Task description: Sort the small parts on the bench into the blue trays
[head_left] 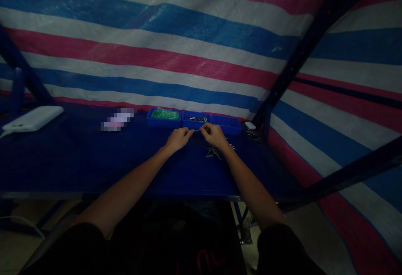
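Note:
Both hands meet above the blue tabletop (125,166), in front of a row of small blue bins. Between them runs a thin, pale metal rod (197,130), too small to tell its exact kind. My left hand (178,139) is closed, pinching the rod's left end between thumb and finger. On the right end, my right hand (214,134) is closed too; whatever else its fingers hold is hidden. Under and beside my right wrist lies a loose pile of thin metal pieces (212,152), partly covered by the forearm.
Green items in clear plastic fill the left bin (163,123); small metal parts lie in the middle bin (187,123). A third blue bin (230,126) stands right of them, near a dark tray (254,135). A white power bank (34,118) lies far left. Striped sheeting (176,65) hangs behind.

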Available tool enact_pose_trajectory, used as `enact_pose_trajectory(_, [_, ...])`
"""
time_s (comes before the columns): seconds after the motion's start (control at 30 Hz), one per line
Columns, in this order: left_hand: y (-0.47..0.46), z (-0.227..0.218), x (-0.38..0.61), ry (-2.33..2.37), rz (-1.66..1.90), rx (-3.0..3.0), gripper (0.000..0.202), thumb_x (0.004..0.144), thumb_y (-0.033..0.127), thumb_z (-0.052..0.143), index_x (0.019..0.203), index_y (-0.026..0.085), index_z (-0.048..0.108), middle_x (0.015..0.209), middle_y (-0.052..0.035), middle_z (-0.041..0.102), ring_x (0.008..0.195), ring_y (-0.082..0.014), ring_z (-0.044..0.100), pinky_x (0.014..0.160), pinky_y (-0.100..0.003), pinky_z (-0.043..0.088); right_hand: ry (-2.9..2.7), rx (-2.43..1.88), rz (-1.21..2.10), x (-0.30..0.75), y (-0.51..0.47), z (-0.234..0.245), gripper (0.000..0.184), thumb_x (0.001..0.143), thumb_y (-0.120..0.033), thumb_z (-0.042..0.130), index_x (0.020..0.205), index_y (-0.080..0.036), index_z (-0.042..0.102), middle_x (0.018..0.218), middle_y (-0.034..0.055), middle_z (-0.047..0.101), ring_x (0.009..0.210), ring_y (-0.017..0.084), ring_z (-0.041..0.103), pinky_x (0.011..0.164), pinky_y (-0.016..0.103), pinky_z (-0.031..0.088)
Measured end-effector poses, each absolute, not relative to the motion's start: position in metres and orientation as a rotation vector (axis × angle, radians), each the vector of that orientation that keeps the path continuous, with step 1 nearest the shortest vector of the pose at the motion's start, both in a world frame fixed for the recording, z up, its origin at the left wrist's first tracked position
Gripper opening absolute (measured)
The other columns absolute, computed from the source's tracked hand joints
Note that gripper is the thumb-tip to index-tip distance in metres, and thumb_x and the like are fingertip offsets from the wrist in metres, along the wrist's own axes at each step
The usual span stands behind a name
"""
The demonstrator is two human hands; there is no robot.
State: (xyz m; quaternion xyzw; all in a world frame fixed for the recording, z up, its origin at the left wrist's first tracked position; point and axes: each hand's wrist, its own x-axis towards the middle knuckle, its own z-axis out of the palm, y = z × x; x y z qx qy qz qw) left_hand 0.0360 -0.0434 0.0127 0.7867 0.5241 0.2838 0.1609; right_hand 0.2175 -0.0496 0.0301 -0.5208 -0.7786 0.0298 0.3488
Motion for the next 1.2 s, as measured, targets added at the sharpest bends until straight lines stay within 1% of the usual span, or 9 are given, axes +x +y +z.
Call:
enact_pose_trajectory(0.1, [-0.047,0.010,0.045,1.335,0.711,2.377,0.031,0.081,0.043,0.044,0.091,0.019,0.060,0.072,-0.0022,0.062,0.069,-0.0162,0.058,0.060,-0.024,0.040,-1.615,-1.500,-0.045,0.246,-0.036,0.037,0.032,0.084,-0.038,0.035,0.084,-0.015,0.057,0.063,0.0010,0.055,0.058,0.013,0.050,0.056,0.022,0.034])
enact_pose_trajectory(0.2, [-0.052,0.009,0.059,1.105,0.603,2.573,0.028,0.079,0.036,0.049,0.102,0.021,0.055,0.088,-0.0028,0.060,0.079,-0.0158,0.057,0.069,-0.026,0.042,-1.331,-1.743,-0.159,0.272,-0.029,0.034,0.029,0.078,-0.033,0.043,0.100,-0.016,0.051,0.066,0.0015,0.055,0.064,0.017,0.051,0.062,0.026,0.036])
enact_pose_trajectory(0.27, [-0.056,0.009,0.068,0.977,0.561,2.660,0.027,0.080,0.035,0.050,0.103,0.022,0.054,0.097,-0.0034,0.056,0.084,-0.0159,0.056,0.074,-0.027,0.043,-1.264,-1.827,-0.149,0.281,-0.029,0.026,0.033,0.073,-0.025,0.045,0.105,-0.016,0.046,0.068,0.0018,0.054,0.067,0.019,0.051,0.063,0.027,0.036])
enact_pose_trajectory(0.33, [-0.061,0.008,0.073,0.909,0.515,2.712,0.023,0.081,0.033,0.048,0.100,0.023,0.055,0.098,-0.0032,0.053,0.085,-0.0160,0.056,0.074,-0.027,0.043,-1.267,-1.815,-0.091,0.283,-0.030,0.019,0.034,0.071,-0.020,0.042,0.105,-0.016,0.043,0.068,0.0013,0.053,0.066,0.018,0.051,0.063,0.028,0.036])
enact_pose_trajectory(0.53, [-0.062,0.001,0.075,1.015,0.492,2.702,0.015,0.084,0.025,0.041,0.087,0.018,0.054,0.093,-0.0051,0.052,0.079,-0.0166,0.057,0.071,-0.028,0.043,-1.435,-1.667,-0.050,0.259,-0.034,0.017,0.029,0.071,-0.019,0.037,0.099,-0.015,0.042,0.062,-0.0011,0.047,0.058,0.016,0.046,0.059,0.027,0.034])
enact_pose_trajectory(0.7, [-0.046,0.007,0.053,1.223,0.760,2.442,0.016,0.083,0.015,0.037,0.087,0.015,0.053,0.086,-0.0067,0.058,0.083,-0.0165,0.055,0.075,-0.027,0.042,-1.673,-1.532,-0.043,0.232,-0.045,0.021,0.031,0.067,-0.016,0.039,0.096,-0.016,0.048,0.063,-0.0013,0.048,0.059,0.015,0.047,0.059,0.025,0.034])
enact_pose_trajectory(0.93, [-0.031,0.009,0.032,1.229,0.909,2.212,0.022,0.084,0.020,0.035,0.084,0.016,0.057,0.072,-0.0008,0.058,0.068,-0.0129,0.054,0.066,-0.024,0.041,-2.172,-1.301,0.042,0.207,-0.057,0.021,0.019,0.074,-0.025,0.050,0.089,-0.018,0.059,0.070,-0.0001,0.055,0.063,0.012,0.049,0.058,0.022,0.034])
enact_pose_trajectory(1.07, [-0.032,0.007,0.038,1.185,1.058,2.076,0.019,0.083,0.023,0.038,0.088,0.015,0.055,0.065,0.0012,0.055,0.062,-0.0114,0.053,0.060,-0.022,0.040,-2.205,-1.312,0.006,0.204,-0.061,0.023,0.015,0.078,-0.023,0.047,0.084,-0.019,0.060,0.070,-0.0002,0.057,0.061,0.011,0.048,0.056,0.021,0.031])
enact_pose_trajectory(1.2, [-0.036,0.011,0.039,1.182,1.102,1.973,0.016,0.083,0.025,0.039,0.088,0.016,0.051,0.059,0.0033,0.051,0.054,-0.0096,0.048,0.052,-0.020,0.036,-2.227,-1.298,-0.020,0.204,-0.066,0.030,0.015,0.080,-0.026,0.047,0.087,-0.020,0.059,0.069,-0.0009,0.057,0.061,0.011,0.048,0.057,0.021,0.030])
